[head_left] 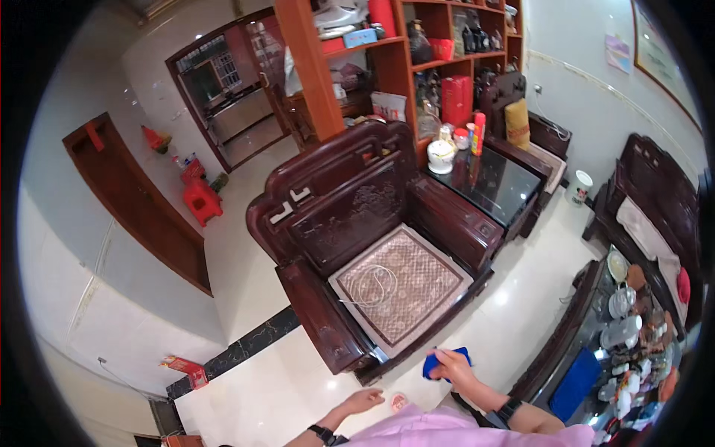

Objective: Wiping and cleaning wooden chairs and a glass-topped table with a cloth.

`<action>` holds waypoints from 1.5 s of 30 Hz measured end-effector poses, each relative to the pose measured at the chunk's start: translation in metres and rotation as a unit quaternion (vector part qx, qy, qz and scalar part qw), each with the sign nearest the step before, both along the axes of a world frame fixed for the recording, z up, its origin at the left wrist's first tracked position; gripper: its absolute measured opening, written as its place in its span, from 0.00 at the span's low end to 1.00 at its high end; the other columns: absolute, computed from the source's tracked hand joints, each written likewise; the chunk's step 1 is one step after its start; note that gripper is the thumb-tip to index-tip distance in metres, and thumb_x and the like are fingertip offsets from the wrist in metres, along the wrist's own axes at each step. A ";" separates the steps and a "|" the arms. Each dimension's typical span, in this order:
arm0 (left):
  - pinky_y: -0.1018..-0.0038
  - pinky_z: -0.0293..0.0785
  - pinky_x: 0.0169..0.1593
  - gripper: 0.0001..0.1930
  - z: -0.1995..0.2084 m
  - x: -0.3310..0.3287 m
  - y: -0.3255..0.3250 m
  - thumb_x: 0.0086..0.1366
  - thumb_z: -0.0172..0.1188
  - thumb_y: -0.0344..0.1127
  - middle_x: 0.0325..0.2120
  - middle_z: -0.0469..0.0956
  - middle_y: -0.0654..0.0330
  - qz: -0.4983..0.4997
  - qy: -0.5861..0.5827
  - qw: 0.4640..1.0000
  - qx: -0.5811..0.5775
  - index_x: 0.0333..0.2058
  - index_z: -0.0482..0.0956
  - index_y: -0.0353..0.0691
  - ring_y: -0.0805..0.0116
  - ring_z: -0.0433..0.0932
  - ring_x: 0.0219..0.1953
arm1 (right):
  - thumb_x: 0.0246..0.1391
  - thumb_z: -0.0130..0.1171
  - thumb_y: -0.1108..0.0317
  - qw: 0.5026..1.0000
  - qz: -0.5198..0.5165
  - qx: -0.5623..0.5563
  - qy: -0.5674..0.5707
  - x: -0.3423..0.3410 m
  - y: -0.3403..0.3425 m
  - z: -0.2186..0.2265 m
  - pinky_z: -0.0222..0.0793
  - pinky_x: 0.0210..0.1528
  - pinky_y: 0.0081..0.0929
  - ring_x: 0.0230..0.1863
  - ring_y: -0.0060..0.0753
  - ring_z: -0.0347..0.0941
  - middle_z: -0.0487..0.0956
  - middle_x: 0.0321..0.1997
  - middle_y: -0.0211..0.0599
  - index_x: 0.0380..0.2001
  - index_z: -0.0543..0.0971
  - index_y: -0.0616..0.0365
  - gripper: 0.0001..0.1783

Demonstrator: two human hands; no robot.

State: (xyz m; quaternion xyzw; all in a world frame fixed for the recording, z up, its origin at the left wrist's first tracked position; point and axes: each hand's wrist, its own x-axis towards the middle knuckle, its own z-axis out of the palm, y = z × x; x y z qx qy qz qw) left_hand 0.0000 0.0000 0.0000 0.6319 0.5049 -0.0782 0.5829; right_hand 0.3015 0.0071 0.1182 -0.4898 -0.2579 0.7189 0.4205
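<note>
My right hand point(454, 366) is closed around a small folded blue cloth point(434, 366), just off the front of a dark carved wooden armchair point(335, 216). Lower and to the left, my left hand point(363, 401) hangs over the pale floor with nothing in it, its fingers loosely apart. On the chair's patterned seat cushion point(406, 287) lies a loosely coiled white cable point(380, 287). Both hands are clear of the chair. A dark band sits on each of my wrists.
To the right, a low table point(547, 357) carries jars, a blue mat point(577, 384) and many small items. Behind the armchair stand a glass-topped side table point(495, 186) with a white pot point(441, 157) and a wooden shelf unit point(410, 74). A red stool point(202, 201) is at far left.
</note>
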 end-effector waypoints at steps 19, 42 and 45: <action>0.74 0.73 0.47 0.18 0.082 0.355 0.079 0.73 0.53 0.42 0.37 0.81 0.62 0.140 -0.223 0.962 0.074 0.52 0.77 0.33 0.76 0.75 0.40 | 0.66 0.53 0.47 0.965 -0.260 -0.014 0.040 0.349 -0.015 -0.078 0.76 0.52 0.36 0.47 0.33 0.77 0.79 0.48 0.37 0.63 0.68 0.54 0.30; 0.66 0.68 0.61 0.27 0.066 0.454 0.411 0.55 0.67 0.29 0.53 0.73 0.53 0.221 -0.192 0.863 0.411 0.56 0.74 0.37 0.56 0.73 0.56 | 0.59 0.62 0.52 0.989 -0.066 0.005 -0.134 0.361 0.332 -0.040 0.67 0.28 0.21 0.26 0.18 0.68 0.71 0.23 0.23 0.23 0.75 0.51 0.18; 0.63 0.66 0.63 0.28 0.052 0.467 0.432 0.55 0.67 0.30 0.54 0.72 0.50 0.261 -0.121 0.829 0.479 0.56 0.73 0.38 0.50 0.70 0.58 | 0.59 0.61 0.55 0.983 -0.021 -0.040 -0.179 0.349 0.361 -0.075 0.75 0.39 0.26 0.38 0.28 0.78 0.82 0.37 0.34 0.49 0.79 0.61 0.22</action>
